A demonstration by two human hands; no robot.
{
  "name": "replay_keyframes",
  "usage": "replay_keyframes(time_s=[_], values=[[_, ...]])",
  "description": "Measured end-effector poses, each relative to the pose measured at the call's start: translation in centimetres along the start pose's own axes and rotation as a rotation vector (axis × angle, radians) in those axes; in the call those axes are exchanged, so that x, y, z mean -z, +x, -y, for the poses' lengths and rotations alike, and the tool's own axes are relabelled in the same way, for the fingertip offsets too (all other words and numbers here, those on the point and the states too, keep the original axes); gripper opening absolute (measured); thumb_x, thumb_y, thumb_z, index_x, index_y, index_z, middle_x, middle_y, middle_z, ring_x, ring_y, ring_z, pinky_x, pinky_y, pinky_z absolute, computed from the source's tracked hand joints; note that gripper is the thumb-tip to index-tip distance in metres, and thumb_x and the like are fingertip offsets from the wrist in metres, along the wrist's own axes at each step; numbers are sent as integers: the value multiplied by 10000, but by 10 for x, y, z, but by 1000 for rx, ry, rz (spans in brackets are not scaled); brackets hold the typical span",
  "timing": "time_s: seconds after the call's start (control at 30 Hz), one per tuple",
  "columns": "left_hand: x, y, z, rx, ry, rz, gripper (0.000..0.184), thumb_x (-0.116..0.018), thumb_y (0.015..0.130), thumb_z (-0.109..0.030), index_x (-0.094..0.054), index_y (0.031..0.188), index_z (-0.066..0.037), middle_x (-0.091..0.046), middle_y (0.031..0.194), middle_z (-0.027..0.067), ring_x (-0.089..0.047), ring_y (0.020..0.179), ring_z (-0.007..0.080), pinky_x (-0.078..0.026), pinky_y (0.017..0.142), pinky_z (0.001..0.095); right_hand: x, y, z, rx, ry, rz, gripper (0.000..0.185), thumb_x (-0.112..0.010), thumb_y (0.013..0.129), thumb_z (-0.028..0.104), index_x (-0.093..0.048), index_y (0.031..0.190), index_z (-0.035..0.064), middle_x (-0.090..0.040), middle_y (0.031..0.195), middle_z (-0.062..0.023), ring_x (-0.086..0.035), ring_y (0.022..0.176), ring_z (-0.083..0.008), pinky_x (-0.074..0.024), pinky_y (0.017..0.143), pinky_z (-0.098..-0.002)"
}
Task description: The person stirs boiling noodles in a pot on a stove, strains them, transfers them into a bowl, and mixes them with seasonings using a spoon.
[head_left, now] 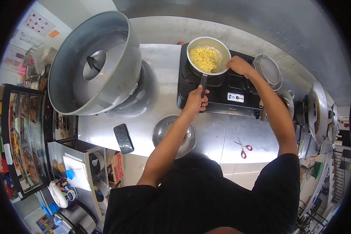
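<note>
A saucepan [224,47] with a pale rim and a black handle sits over the left side of a black gas stove [219,81]. Yellow noodles [205,59] lie inside it. My left hand [197,101] is wrapped round the saucepan's handle. At the pan's right rim is my right hand [239,65], its fingers drawn together. Whether they pinch the rim or something small is hidden. A metal bowl [158,132] with some residue in it stands on the counter, partly covered by my left forearm.
Red-handled scissors [243,148] lie on the steel counter [212,130]. To the left are a phone [123,139] and a large metal drum [133,58]. A round strainer [270,69] rests at the stove's right, with pans and lids [318,113] beyond.
</note>
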State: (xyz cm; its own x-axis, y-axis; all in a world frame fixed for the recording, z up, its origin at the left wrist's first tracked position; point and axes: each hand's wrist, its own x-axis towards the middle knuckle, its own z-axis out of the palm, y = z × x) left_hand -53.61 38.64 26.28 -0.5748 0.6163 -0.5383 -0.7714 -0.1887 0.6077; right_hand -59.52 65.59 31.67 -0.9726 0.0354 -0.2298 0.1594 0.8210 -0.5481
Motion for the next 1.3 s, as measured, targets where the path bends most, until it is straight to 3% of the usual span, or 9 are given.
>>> replay_keyframes(time_s=[0.13,0.23,0.43,0.53,0.63,0.87,1.07,1.17,1.3], values=[[0,-1,-1,-2,3,7,413,-394,1017,-472,-511,1035,-76,-336,598,-51,-366,530,85,-257,417,223,14,0,26,-293,206,35,277,-607,770,213,-637,712,-56,-512,561,-103,-488,488,-205,-394,507,-386],[1,-1,0,1,7,6,414,-392,1017,-473,-511,1037,-77,-334,597,-53,-368,532,84,-257,420,225,22,5,30,-283,275,-35,258,-598,778,201,-608,698,-44,-422,553,-35,-382,457,-145,-329,452,-373],[0,-1,-1,-6,19,1,426,-391,1017,-477,-510,1043,-69,-332,598,-55,-368,533,83,-256,426,226,32,44,-2,-15,-100,-198,278,-597,802,214,-683,847,-47,-664,729,-209,-648,647,-313,-484,609,-422],[0,-2,-1,-4,16,-5,427,-392,1017,-475,-509,1045,-66,-336,601,-52,-364,529,82,-255,425,227,11,56,6,-172,-407,-247,271,-590,817,194,-697,930,-28,-680,916,-260,-674,874,-386,-523,768,-462],[-1,-1,-1,6,11,-13,423,-389,1019,-471,-511,1042,-67,-339,603,-49,-361,526,83,-255,424,226,0,40,38,-127,-467,-129,254,-582,828,180,-701,934,-17,-680,947,-251,-665,918,-394,-525,824,-478],[-1,-2,0,12,18,-15,415,-386,1021,-465,-511,1041,-70,-340,604,-48,-363,528,87,-255,424,226,53,22,86,135,-776,-392,135,-620,803,135,-704,871,55,-689,873,-187,-685,832,-352,-548,681,-459],[-1,-2,-1,20,9,-13,416,-389,1020,-466,-510,1041,-69,-337,600,-50,-365,528,86,-257,424,226,13,20,76,217,-748,-272,118,-623,804,107,-721,870,108,-694,842,-152,-690,820,-327,-550,659,-438],[-1,-1,-2,14,21,-16,419,-390,1020,-466,-510,1042,-66,-339,598,-49,-367,531,87,-259,424,227,10,35,59,169,-720,-370,186,-611,852,261,-702,884,102,-688,842,-150,-672,837,-341,-529,680,-455],[-1,-1,-2,20,13,-17,422,-388,1021,-466,-509,1047,-62,-342,598,-47,-369,532,86,-262,422,229,39,36,52,91,-699,-488,160,-600,850,228,-705,897,116,-692,853,-143,-674,840,-339,-533,679,-454]])
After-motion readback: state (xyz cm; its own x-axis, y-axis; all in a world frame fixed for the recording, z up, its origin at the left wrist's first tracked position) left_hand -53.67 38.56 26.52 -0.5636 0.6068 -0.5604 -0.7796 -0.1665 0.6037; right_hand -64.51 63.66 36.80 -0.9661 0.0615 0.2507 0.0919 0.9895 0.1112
